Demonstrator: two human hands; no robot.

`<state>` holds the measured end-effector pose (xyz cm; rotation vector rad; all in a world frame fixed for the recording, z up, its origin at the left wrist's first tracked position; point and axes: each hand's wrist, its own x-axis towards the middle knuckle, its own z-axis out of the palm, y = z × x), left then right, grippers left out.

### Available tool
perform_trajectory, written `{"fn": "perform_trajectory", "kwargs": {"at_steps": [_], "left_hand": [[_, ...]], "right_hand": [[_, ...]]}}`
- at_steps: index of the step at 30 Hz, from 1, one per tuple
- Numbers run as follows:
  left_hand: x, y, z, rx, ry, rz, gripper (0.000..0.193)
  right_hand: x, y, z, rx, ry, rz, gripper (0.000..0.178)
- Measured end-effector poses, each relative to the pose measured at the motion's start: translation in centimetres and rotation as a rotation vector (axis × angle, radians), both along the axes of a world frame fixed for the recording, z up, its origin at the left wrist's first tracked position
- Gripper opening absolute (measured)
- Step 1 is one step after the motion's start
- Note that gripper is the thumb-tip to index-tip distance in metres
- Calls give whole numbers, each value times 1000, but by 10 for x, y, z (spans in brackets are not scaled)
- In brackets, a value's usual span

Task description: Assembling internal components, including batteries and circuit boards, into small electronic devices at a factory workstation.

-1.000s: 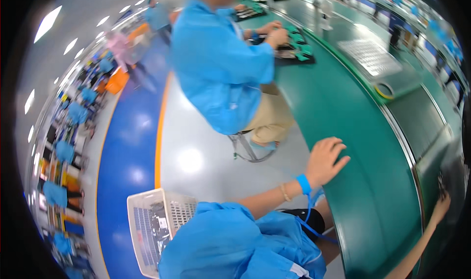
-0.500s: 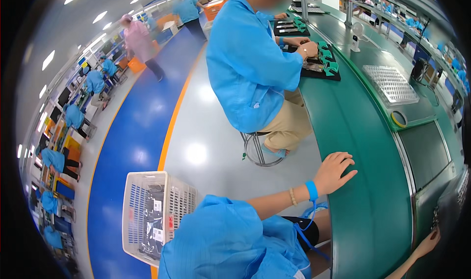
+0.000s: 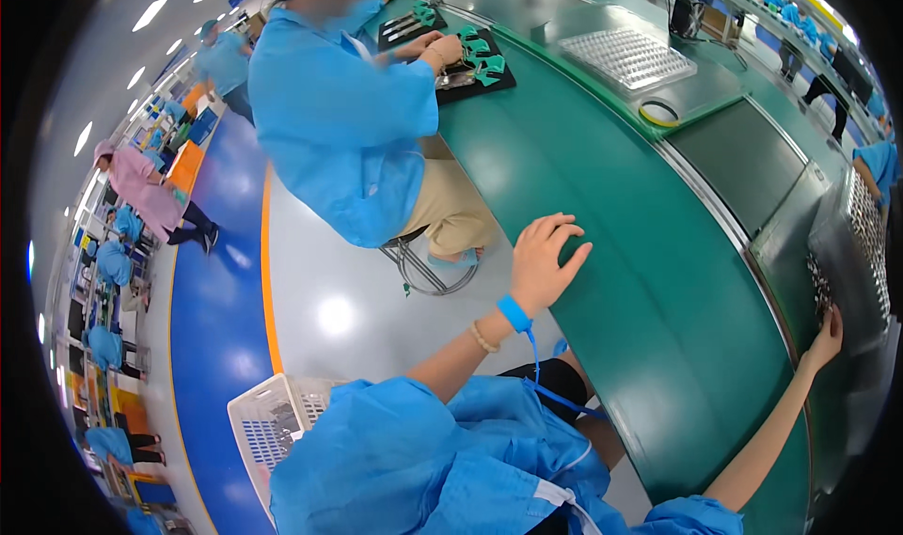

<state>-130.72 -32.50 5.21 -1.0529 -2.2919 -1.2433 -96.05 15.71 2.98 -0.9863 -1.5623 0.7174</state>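
Observation:
My left hand (image 3: 546, 262) lies on the near edge of the green work surface (image 3: 649, 328), fingers spread and holding nothing. A blue wrist strap (image 3: 514, 313) with a cord and a beaded bracelet (image 3: 484, 338) are on that wrist. At the far right, my right hand (image 3: 824, 340) reaches the lower edge of a stack of clear plastic trays (image 3: 851, 243) with shiny small parts. Its fingers are drawn together there at small metal pieces (image 3: 820, 289); what they pinch, if anything, is too small to make out.
A co-worker in blue (image 3: 339, 121) sits ahead, hands over a black tray (image 3: 489, 82) with green pieces. Beyond the belt are a clear blister tray (image 3: 628, 60) and a yellow tape roll (image 3: 658, 113). A white plastic basket (image 3: 268, 422) stands at left.
The view has swung right, so the scene sits further left. My right arm and the tray stack show more fully. My left hand stays on the work surface.

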Motion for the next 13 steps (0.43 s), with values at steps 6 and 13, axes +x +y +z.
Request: {"fn": "perform_trajectory", "kwargs": {"at_steps": [6, 13], "left_hand": [[-2, 0, 0, -25, 13, -3, 18], [-2, -3, 0, -31, 28, 9, 18]], "right_hand": [[-2, -3, 1, 11, -21, -9, 26], [-7, -4, 0, -60, -1, 49, 27]]}}
